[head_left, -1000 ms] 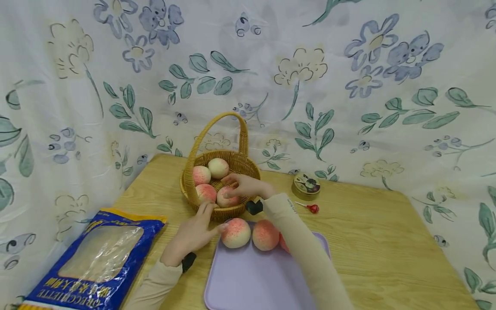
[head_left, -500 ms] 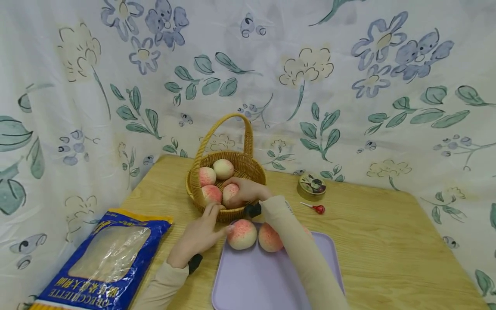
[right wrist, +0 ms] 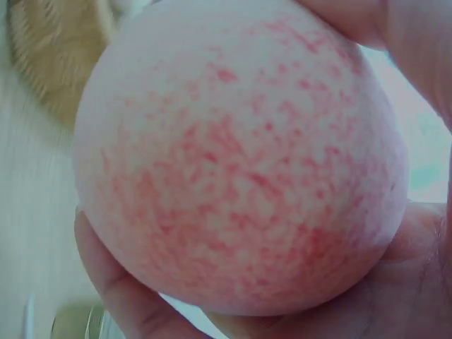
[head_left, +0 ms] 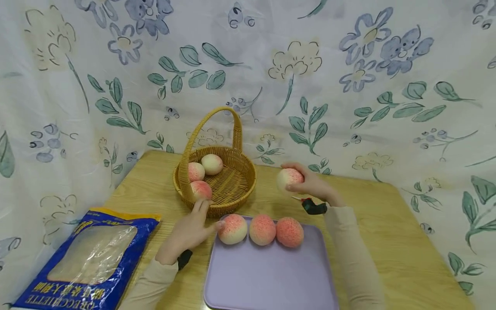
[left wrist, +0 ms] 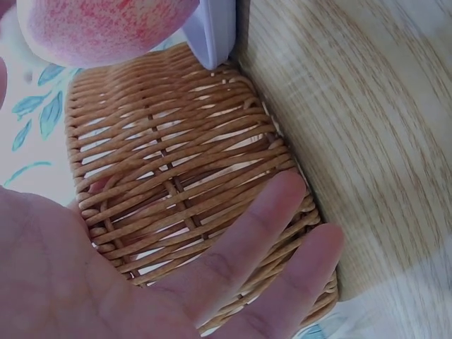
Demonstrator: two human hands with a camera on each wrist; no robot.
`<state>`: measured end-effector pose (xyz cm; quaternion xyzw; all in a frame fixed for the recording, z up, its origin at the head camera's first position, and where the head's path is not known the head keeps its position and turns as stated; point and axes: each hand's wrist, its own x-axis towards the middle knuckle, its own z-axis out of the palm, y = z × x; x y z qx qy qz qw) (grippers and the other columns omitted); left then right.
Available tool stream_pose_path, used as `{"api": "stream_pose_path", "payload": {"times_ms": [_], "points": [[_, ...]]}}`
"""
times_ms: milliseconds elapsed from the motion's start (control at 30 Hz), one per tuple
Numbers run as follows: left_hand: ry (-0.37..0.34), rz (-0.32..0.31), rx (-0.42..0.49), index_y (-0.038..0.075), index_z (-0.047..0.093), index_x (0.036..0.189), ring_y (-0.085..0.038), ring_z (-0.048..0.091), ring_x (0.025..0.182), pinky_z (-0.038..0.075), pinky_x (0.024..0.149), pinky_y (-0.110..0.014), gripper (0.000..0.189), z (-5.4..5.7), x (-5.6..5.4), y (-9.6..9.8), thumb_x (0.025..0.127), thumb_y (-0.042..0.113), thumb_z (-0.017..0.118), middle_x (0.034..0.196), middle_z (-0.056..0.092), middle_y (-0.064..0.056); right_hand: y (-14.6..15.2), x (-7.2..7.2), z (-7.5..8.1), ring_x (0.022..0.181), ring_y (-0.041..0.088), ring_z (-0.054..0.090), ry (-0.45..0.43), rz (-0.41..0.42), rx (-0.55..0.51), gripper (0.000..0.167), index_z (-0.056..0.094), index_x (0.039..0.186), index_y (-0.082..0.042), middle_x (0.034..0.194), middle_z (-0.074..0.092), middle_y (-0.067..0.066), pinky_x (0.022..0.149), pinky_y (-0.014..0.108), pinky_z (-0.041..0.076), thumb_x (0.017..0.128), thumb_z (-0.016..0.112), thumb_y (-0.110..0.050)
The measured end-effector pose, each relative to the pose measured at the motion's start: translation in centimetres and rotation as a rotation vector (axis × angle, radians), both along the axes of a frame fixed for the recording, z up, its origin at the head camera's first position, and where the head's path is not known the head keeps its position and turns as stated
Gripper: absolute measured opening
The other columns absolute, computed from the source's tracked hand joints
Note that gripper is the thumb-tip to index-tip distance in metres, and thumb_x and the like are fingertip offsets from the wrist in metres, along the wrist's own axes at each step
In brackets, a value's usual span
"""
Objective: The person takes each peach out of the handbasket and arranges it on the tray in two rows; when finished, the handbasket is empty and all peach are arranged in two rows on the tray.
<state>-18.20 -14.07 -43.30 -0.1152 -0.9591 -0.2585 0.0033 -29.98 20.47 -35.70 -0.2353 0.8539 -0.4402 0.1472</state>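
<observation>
My right hand grips a peach, pale with red speckles, above the table to the right of the wicker basket. The right wrist view shows fingers and thumb around this peach. My left hand rests its fingers against the basket's near side; in the left wrist view two straight fingers lie along the woven wall. Its thumb is at the left peach on the lilac tray. Beside that one sit a second peach and a third.
Three peaches, one being the pale peach, lie in the basket's left half, under its tall handle. A blue orecchiette bag lies at left. Behind the right hand, a lollipop is partly hidden. A round tin shows in the right wrist view.
My right hand took hold of a peach in the basket, lifted it out and carried it right. The left hand stays at the basket's near side. The head view has shifted slightly.
</observation>
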Motion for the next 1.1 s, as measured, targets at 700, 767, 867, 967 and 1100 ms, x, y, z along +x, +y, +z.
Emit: {"api": "stream_pose_path", "payload": {"times_ms": [700, 767, 867, 967, 1100], "points": [[0.011, 0.000, -0.013, 0.001, 0.034, 0.146, -0.035, 0.066, 0.093, 0.052, 0.069, -0.048, 0.083, 0.1, 0.0, 0.1, 0.091, 0.060, 0.054, 0.150, 0.032, -0.020, 8.3, 8.4, -6.0, 0.104, 0.027, 0.054, -0.029, -0.090, 0.094, 0.071, 0.043, 0.141, -0.012, 0.130, 0.050, 0.022, 0.081, 0.032, 0.049, 0.080, 0.078, -0.021], [0.007, -0.005, -0.013, 0.000, 0.034, 0.146, -0.036, 0.066, 0.094, 0.052, 0.069, -0.048, 0.084, 0.1, 0.0, 0.1, 0.091, 0.061, 0.053, 0.150, 0.032, -0.020, 8.1, 9.0, -6.5, 0.102, 0.025, 0.053, -0.021, -0.065, 0.121, 0.070, 0.043, 0.140, -0.011, 0.128, 0.051, 0.021, 0.079, 0.029, 0.048, 0.080, 0.078, -0.021], [0.004, -0.007, -0.011, 0.000, 0.034, 0.146, -0.035, 0.066, 0.093, 0.052, 0.067, -0.046, 0.084, 0.2, 0.1, 0.2, 0.091, 0.061, 0.053, 0.150, 0.032, -0.020, 7.4, 9.8, -7.4, 0.103, 0.024, 0.053, 0.044, -0.014, 0.153, 0.069, 0.044, 0.139, -0.010, 0.131, 0.050, 0.021, 0.080, 0.027, 0.047, 0.080, 0.077, -0.022], [0.009, 0.002, -0.013, 0.001, 0.035, 0.146, -0.033, 0.066, 0.090, 0.052, 0.066, -0.044, 0.084, 0.2, 0.2, 0.1, 0.091, 0.061, 0.054, 0.149, 0.033, -0.020, 6.7, 10.0, -8.0, 0.111, 0.027, 0.051, 0.127, 0.001, 0.158, 0.067, 0.046, 0.137, -0.008, 0.136, 0.047, 0.021, 0.086, 0.029, 0.045, 0.079, 0.078, -0.021], [0.006, 0.002, -0.019, 0.002, 0.035, 0.145, -0.030, 0.066, 0.084, 0.050, 0.062, -0.041, 0.082, 0.2, 0.1, 0.1, 0.091, 0.061, 0.054, 0.149, 0.033, -0.019, 6.4, 10.0, -8.1, 0.120, 0.032, 0.048, 0.152, -0.018, 0.168, 0.071, 0.046, 0.139, -0.008, 0.140, 0.046, 0.021, 0.094, 0.034, 0.044, 0.077, 0.078, -0.020]]}}
